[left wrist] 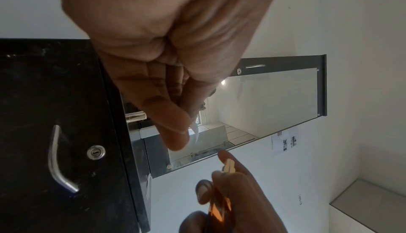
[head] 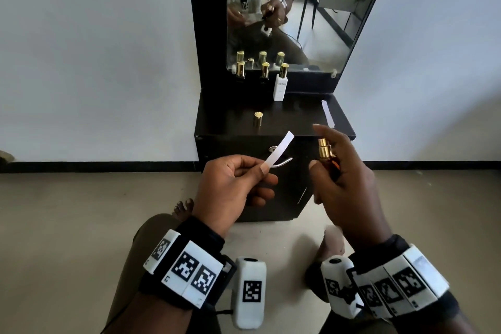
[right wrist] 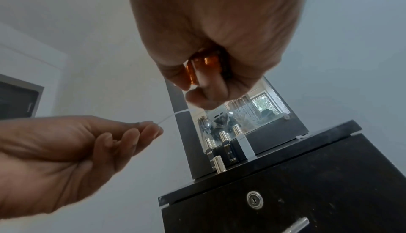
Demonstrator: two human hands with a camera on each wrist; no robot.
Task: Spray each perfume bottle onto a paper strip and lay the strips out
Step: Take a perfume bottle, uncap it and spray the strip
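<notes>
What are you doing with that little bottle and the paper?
A person sits on the floor testing perfumes. The left hand pinches a white paper strip, and the right hand holds an amber perfume bottle with its gold sprayer bare and a finger raised over it. The gold cap stands on the black cabinet, where one strip already lies. Three capped bottles wait by the mirror.
</notes>
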